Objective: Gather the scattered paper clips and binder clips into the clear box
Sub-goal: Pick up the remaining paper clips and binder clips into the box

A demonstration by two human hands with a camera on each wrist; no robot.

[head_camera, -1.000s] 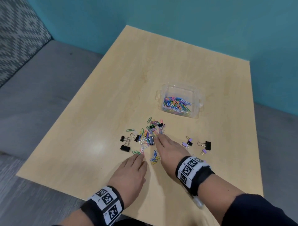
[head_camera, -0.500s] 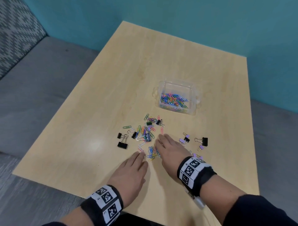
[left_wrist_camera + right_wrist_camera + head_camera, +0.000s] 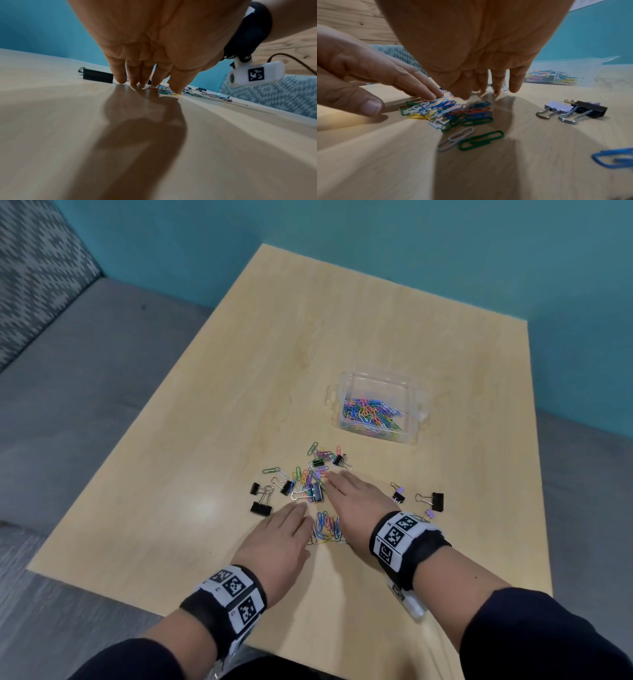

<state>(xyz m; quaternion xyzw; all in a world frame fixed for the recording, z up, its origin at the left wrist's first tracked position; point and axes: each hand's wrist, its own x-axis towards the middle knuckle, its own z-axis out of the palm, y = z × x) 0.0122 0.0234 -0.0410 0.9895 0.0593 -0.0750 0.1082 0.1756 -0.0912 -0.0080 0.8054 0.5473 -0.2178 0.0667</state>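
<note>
Flanking a paper clip pile (image 3: 327,527) near the desk's (image 3: 212,405) front edge: left hand (image 3: 279,537), right hand (image 3: 356,503), fingers straight, gripping nothing | clear box (image 3: 416,402) toward the far right corner

Head overhead; wrists low, sharing clips (image 3: 325,529).

1 clear box (image 3: 415,398), 2 hands, approx 9 binder clips (image 3: 262,508); loose paper clips (image 3: 327,525) too many to count.
</note>
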